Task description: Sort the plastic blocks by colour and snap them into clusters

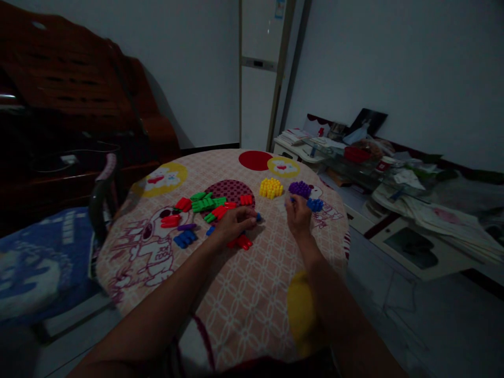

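Note:
My left hand (237, 222) is curled over the toy pieces on the round table, with a blue plastic piece (258, 216) at its fingertips. My right hand (298, 216) is closed in a pinch; a bit of blue plastic (292, 199) shows at its fingers, slightly blurred. Beside it stand a group of blue pieces (315, 205) and a purple group (300, 189). A yellow group (271, 188) sits between the hands, farther back. Green pieces (208, 203), red pieces (170, 221), a purple piece (186, 227) and blue pieces (185, 239) lie loosely on the left. My left hand partly hides some red ones.
A patterned cloth (252, 294) covers the table. To the left are a chair with a blue cover (47, 262) and a wooden bench (71, 79). At right, a low cabinet (409, 247) carries papers, a cup (384, 165) and clutter. A tall white unit (258, 100) stands behind.

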`<state>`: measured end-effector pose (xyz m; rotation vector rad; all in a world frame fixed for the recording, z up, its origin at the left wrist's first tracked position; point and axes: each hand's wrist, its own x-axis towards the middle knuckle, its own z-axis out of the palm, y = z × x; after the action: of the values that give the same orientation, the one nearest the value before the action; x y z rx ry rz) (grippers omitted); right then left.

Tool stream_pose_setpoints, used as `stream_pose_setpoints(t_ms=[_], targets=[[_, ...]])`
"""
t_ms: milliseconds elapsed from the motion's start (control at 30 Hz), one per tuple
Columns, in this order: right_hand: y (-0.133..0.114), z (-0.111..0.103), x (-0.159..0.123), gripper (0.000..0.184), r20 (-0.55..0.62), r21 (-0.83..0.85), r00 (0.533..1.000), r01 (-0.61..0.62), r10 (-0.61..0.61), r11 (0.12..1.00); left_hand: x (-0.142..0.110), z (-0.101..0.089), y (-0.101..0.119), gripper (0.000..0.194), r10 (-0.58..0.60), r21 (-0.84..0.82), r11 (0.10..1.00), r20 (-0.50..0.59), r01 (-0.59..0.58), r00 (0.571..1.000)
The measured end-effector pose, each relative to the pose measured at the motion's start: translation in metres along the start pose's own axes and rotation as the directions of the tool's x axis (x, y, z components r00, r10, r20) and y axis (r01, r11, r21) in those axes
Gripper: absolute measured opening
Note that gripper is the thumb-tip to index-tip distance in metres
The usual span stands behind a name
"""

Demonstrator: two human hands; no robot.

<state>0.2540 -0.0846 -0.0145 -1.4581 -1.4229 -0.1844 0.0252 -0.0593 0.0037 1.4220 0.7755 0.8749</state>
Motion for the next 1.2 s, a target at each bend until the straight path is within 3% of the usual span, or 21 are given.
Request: stream_pose_setpoints(t_ms=[133, 267, 467, 867, 1100, 1200], targets=[[0.035, -0.035, 0.012, 0.035, -0.112, -0.253, 0.951, -0.307, 0.287, 0.917, 0.000, -0.002, 0.000, 0.039, -0.011, 0.006, 1.000, 0.009, 0.011, 1.000], [0.048, -0.052, 0.013, 0.035, -0.102, -0.516, 0.900, -0.413, 0.425, 0.750, -0.001, -0.002, 0.000, 0.038, -0.014, 0.019, 1.000, 0.009, 0.014, 1.000], [0.047, -0.053, 0.012, 0.037, -0.036, -0.631, 0.855, -0.422, 0.518, 0.651, 0.000, -0.006, 0.000, 0.039, -0.004, 0.069, 0.998, -0.007, 0.004, 1.000], [0.044, -0.064, 0.012, 0.032, -0.080, -0.688, 0.869, -0.402, 0.488, 0.604, -0.001, -0.009, 0.000, 0.037, 0.007, 0.072, 0.997, -0.008, -0.006, 1.000], [0.049, -0.065, 0.011, 0.023, 0.140, -0.752, 0.851, -0.241, 0.506, 0.614, -0.001, -0.011, -0.001, 0.038, 0.017, 0.074, 0.997, 0.004, -0.017, 1.000], [0.048, -0.070, 0.012, 0.022, 0.170, -0.754, 0.828, -0.240, 0.535, 0.611, -0.001, -0.010, -0.001, 0.036, 0.029, 0.072, 0.997, 0.000, -0.029, 1.000]])
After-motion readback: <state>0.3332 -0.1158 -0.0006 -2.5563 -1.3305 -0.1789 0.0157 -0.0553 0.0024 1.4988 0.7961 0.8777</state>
